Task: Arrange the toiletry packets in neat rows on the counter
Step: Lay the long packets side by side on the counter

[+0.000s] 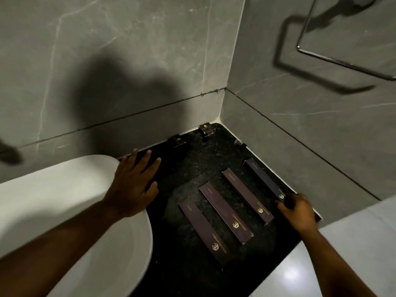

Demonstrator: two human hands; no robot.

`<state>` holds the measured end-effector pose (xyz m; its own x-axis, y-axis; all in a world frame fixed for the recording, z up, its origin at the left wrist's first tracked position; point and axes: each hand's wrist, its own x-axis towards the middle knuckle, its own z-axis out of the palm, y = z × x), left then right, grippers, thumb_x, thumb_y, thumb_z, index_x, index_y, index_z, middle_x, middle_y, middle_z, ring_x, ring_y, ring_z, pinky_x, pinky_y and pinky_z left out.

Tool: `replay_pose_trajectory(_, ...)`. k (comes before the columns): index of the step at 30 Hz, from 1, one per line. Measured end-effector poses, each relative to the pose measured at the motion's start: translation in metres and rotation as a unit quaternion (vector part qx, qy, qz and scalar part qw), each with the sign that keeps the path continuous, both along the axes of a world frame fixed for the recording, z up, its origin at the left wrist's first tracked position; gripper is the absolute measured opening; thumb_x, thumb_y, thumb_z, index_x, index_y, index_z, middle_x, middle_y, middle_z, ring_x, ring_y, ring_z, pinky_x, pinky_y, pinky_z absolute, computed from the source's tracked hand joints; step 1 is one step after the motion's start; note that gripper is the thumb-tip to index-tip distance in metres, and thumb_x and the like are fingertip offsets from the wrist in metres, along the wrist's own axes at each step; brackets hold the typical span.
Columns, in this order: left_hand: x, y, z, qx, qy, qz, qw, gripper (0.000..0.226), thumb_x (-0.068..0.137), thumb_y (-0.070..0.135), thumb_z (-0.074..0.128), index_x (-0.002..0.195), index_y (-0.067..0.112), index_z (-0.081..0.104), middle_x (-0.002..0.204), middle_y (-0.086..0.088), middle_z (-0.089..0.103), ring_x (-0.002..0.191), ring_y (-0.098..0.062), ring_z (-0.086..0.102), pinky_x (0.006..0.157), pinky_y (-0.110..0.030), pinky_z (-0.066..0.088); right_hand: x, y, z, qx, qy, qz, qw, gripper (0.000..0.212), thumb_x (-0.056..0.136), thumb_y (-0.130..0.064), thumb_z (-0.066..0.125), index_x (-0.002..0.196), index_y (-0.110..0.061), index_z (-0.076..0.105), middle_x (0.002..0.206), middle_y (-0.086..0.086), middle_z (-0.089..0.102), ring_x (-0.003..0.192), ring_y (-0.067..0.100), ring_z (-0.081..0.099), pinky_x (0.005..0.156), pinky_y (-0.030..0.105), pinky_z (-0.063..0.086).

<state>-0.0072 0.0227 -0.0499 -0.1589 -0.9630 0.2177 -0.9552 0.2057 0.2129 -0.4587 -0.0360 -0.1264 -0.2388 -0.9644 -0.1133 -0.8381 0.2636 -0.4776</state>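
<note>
Several long dark packets with gold logos lie side by side on the black speckled counter (192, 168). From left: a brown packet (201, 229), a second brown packet (225, 212), a third brown packet (246, 196) and a navy packet (263, 177). My right hand (297, 211) grips the near end of the navy packet at the counter's right edge. My left hand (135, 183) rests flat, fingers spread, on the counter beside the basin. Two small dark boxes (179, 140) (206, 129) stand by the back wall.
A white basin (64, 200) fills the left side and overlaps the counter. Grey marble walls meet in the corner behind. A chrome towel rail (342, 58) hangs on the right wall. A small dark item (240, 144) sits at the counter's right rear edge. Light floor tiles show below right.
</note>
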Motion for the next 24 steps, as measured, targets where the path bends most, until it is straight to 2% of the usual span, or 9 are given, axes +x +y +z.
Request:
replay_pose_trajectory(6, -0.0020, -0.0003, 0.0007, 0.008, -0.008, -0.003, 1.000, 0.063, 0.084, 0.043, 0.033, 0.142, 0.017, 0.037, 0.149, -0.017, 0.033, 0.139, -0.041, 0.016, 0.107, -0.058, 0.017, -0.0060, 0.0077, 0.0017, -0.008, 0.004, -0.011, 1.000, 0.050, 0.078, -0.033, 0.072, 0.117, -0.004, 0.062, 0.115, 0.022, 0.058, 0.101, 0.039, 0.059, 0.087, 0.042, 0.049)
replay_pose_trajectory(10, -0.0022, 0.0004, 0.0014, 0.007, -0.010, -0.007, 1.000, 0.063, 0.084, 0.042, 0.033, 0.142, 0.017, 0.037, 0.149, -0.016, 0.033, 0.139, -0.040, 0.016, 0.106, -0.059, 0.019, -0.0022, 0.0052, 0.0031, 0.001, 0.008, -0.004, 1.000, 0.052, 0.080, -0.039, 0.069, 0.123, -0.012, 0.059, 0.118, 0.018, 0.056, 0.102, 0.036, 0.059, 0.087, 0.044, 0.051)
replay_pose_trajectory(24, -0.0023, 0.0011, 0.0026, 0.007, -0.010, -0.008, 1.000, 0.063, 0.086, 0.043, 0.030, 0.143, 0.017, 0.035, 0.151, -0.015, 0.029, 0.141, -0.038, 0.013, 0.108, -0.054, 0.011, 0.0014, 0.0027, 0.0078, 0.019, 0.008, -0.008, 1.000, 0.053, 0.083, -0.042, 0.066, 0.129, -0.018, 0.054, 0.127, 0.016, 0.050, 0.112, 0.035, 0.054, 0.092, 0.045, 0.049)
